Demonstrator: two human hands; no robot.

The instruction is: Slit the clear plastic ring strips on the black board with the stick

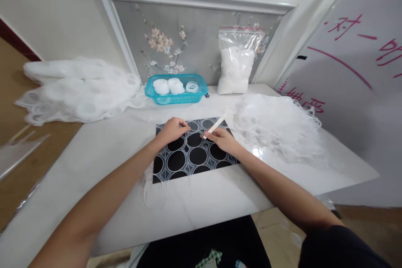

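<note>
Centre frame: left hand [171,130] pinched closed on black patterned mat [191,155]; right hand [221,138] grips white stick [215,126]; bench [220,197] beneath.

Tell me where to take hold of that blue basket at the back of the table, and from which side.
Grip the blue basket by its long front rim, coming from the near side. It sits low and wide, its front edge faces the hands, and a framed panel blocks the back. The white net pile crowds its left end, so the front, or the freer right end, looks easiest.
</note>
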